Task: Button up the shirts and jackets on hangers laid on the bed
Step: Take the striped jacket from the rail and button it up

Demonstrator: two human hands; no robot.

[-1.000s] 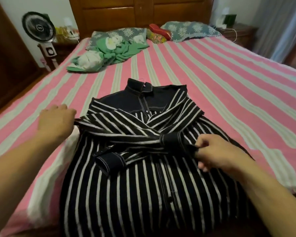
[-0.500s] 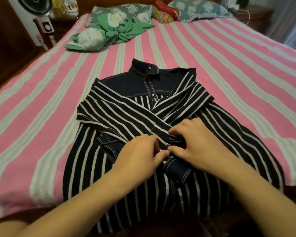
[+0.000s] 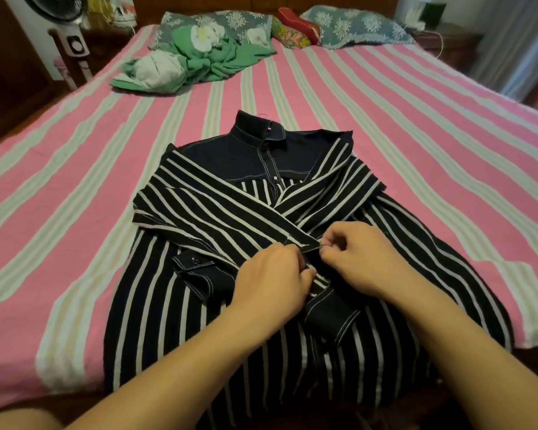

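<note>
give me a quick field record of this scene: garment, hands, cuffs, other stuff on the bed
garment: dark striped shirt lying front up on the bed, sleeves crossed over the chest, collar toward the headboard
left hand: left hand pinches the sleeve edge at the crossing
right hand: right hand pinches the same edge from the other side
cuffs: buttoned cuff lies left of the hands; second cuff lies below them
other: green cloth and pillows near the headboard

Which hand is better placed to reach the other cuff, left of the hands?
Probably left. The left hand sits right beside that cuff; the right hand pinches the sleeve edge, farther off.
</note>
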